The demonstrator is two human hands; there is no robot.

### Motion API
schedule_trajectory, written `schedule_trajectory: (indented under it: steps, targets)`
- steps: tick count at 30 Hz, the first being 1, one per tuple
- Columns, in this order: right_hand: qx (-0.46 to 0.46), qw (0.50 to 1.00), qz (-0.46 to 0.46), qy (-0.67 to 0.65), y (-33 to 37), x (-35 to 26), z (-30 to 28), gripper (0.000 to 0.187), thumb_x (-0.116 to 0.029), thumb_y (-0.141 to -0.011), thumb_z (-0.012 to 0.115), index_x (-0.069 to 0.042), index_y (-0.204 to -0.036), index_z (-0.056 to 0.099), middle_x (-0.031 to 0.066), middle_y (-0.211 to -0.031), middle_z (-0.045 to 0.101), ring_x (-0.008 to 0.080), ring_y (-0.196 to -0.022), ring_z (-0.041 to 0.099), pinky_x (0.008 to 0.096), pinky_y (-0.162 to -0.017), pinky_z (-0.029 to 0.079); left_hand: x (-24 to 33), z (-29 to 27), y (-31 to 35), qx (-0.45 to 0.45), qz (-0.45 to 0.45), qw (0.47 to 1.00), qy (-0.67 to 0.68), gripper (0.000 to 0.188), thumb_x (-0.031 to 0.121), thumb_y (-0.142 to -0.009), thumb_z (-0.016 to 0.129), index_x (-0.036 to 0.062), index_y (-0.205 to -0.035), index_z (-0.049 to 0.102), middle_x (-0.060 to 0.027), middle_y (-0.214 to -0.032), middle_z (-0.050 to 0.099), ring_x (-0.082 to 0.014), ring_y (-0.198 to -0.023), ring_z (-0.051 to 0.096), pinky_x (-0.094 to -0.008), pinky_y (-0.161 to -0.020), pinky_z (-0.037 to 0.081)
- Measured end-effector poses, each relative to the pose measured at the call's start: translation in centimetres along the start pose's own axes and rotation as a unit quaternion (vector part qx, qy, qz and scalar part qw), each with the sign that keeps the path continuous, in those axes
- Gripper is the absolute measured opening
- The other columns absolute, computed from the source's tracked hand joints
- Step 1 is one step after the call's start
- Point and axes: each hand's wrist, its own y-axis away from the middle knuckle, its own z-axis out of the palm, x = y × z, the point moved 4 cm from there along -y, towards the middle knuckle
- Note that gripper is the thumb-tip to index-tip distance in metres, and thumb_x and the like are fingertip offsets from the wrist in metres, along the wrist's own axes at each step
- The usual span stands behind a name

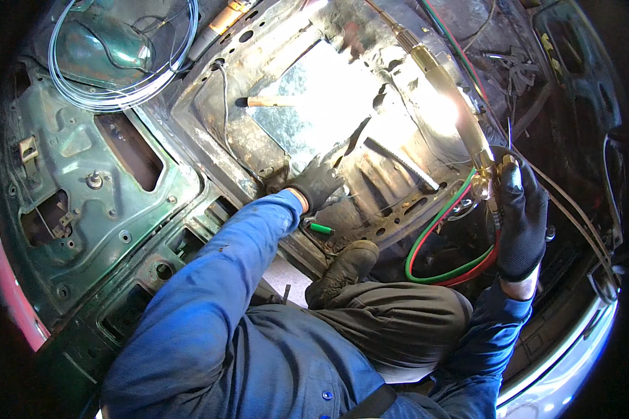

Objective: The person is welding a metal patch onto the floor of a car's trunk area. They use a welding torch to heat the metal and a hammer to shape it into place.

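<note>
My left hand (317, 183), in a black glove, rests at the near edge of a bright metal sheet (283, 115) on the car's floor pan. Its fingers look stretched out, though glare washes out their tips. In my right hand (523, 220), also gloved in black, is the valve end of a brass gas torch (454, 105). The torch slants up and away to the left, its nozzle towards the far side. Green and red hoses (437, 279) loop below it. A hammer with a wooden handle (272, 102) lies across the sheet.
A ribbed metal bar (402, 164) lies right of the sheet. Near my boot (346, 272) is a small green cylinder (320, 228). Coiled wire (122, 56) hangs by the green door panel (94, 174) at left. Loose tools (514, 66) lie at the far right.
</note>
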Motion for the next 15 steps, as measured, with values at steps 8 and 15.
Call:
schedule_trajectory:
  steps: [8,15]
  targets:
    - [0.047,0.998,-0.043,-0.012,-0.4,-0.8,0.7,0.048,-0.042,-0.115,0.057,0.001,-0.129,0.074,0.0121,-0.108,0.077,0.0186,-0.099,0.067,0.0352,-0.095,0.052,-5.0,-6.7,-4.5,0.166,-0.131,0.685,0.697,0.056,0.053,-0.104,0.067,0.0055,-0.134,0.066,-0.0144,-0.104,0.078,-0.028,-0.084,0.078,-0.0446,-0.08,0.064]
    - [0.029,0.997,-0.064,0.034,-1.0,-1.8,1.1,0.046,-0.04,-0.115,0.056,0.0,-0.128,0.074,0.0125,-0.105,0.077,0.017,-0.095,0.066,0.0344,-0.092,0.052,0.6,1.8,-2.7,0.009,-0.146,0.411,0.9,0.045,0.039,-0.103,0.074,0.0038,-0.13,0.07,-0.0161,-0.111,0.077,-0.0298,-0.091,0.079,-0.0453,-0.079,0.068]
